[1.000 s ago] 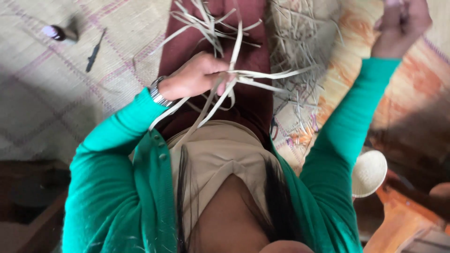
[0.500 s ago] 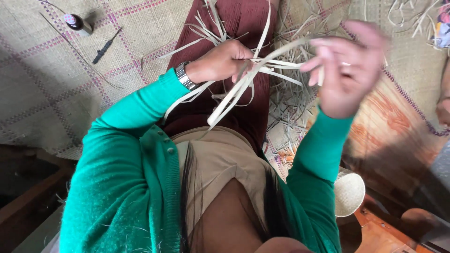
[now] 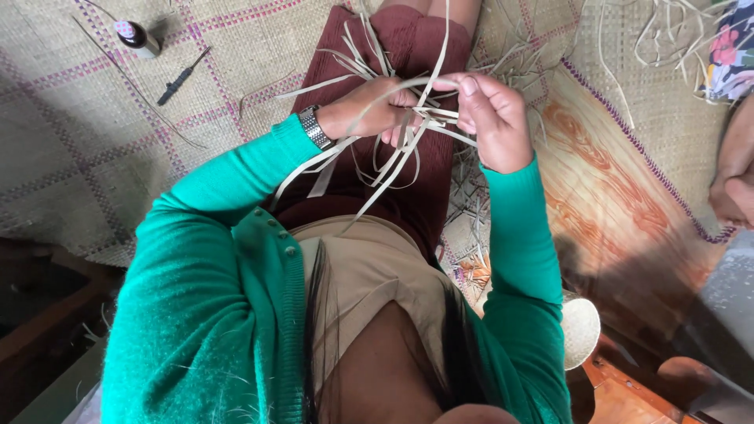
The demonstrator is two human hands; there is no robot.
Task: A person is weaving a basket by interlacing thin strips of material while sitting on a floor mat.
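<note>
The only package in view is a small dark brown glass bottle (image 3: pixel 135 35) with a pale, spotted cap, lying on its side on the woven straw mat (image 3: pixel 71 118) at the upper left, just beside a slim black tool (image 3: pixel 181 77). No label on it can be made out. There are no signs or screens.

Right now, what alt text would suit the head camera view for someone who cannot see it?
Seen from above, a seated person in a green cardigan holds a bundle of pale flat strips over their lap, left hand gripping it, right hand pinching one strip. A woven mat lies beneath, with a small bottle and dark tool.
</note>
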